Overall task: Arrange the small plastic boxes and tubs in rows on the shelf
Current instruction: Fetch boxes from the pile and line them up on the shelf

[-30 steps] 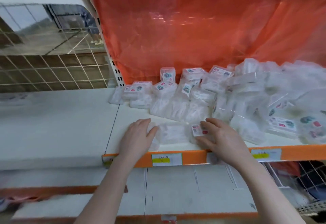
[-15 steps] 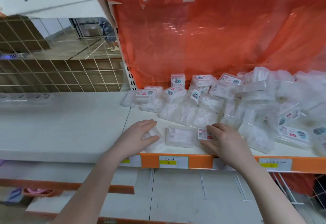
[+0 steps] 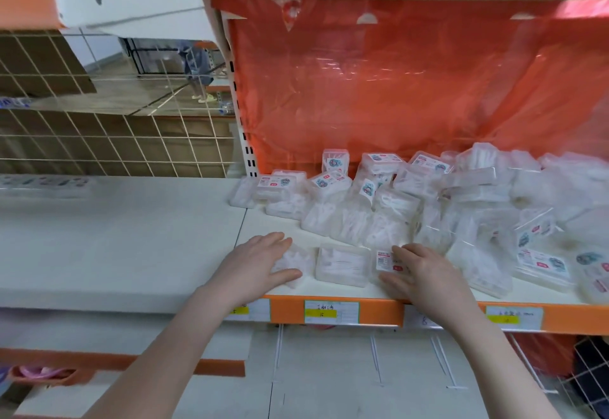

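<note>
Three small clear plastic boxes lie side by side at the front edge of the white shelf [image 3: 336, 232]. My left hand [image 3: 257, 262] lies on the leftmost box [image 3: 298, 262], fingers over its top and thumb along its near side. The middle box [image 3: 342, 265] sits untouched between my hands. My right hand [image 3: 423, 273] rests on the right box [image 3: 384, 258], which has a red and white label, with the thumb at its near edge. Behind them is a loose heap of several more clear boxes [image 3: 412, 197], many with labels.
An orange plastic sheet [image 3: 412, 82] hangs at the back of the shelf. The orange front rail [image 3: 379, 311] carries price tags. To the left lies a bare white shelf [image 3: 115, 237] backed by wire mesh [image 3: 99, 141]. A lower shelf [image 3: 329, 385] sits below.
Both hands stay on the outer boxes of the front row with little movement. The view has tilted upward and shifted left, showing more of the shelf above.
</note>
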{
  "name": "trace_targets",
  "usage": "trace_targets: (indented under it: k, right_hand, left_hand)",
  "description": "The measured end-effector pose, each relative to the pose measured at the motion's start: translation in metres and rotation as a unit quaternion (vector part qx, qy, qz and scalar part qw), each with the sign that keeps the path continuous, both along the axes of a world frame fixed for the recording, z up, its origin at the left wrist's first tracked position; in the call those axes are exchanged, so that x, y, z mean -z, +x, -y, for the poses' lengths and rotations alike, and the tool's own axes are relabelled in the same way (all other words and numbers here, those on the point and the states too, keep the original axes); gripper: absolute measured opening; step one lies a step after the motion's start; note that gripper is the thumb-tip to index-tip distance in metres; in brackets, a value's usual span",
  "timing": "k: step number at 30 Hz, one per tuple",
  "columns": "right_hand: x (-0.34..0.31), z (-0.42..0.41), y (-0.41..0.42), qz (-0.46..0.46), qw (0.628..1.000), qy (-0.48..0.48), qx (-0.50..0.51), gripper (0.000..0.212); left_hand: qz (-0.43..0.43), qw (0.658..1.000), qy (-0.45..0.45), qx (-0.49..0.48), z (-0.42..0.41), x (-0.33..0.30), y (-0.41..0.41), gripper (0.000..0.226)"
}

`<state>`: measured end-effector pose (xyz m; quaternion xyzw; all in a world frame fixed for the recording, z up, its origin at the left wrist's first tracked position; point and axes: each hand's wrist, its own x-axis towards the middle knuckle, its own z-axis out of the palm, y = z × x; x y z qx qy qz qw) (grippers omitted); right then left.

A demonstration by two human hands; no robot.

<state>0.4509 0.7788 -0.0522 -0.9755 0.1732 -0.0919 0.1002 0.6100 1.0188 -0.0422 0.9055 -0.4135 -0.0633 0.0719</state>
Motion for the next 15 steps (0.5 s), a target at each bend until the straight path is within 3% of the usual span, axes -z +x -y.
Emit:
trace_targets:
  k: [7,15]
  right_hand:
    - [-0.001,-0.004,-0.002,-0.027,0.999,-0.022,0.019,0.049]
    - [-0.003,-0.005,0.000,-0.056,0.998,-0.019,0.014,0.055]
  left_hand:
    - [0.049,0.998,0.035,0.011,0.004,-0.001,0.006,0.073]
    - [-0.019,0.995,0.069,0.072,0.010,-0.010,0.013,0.076]
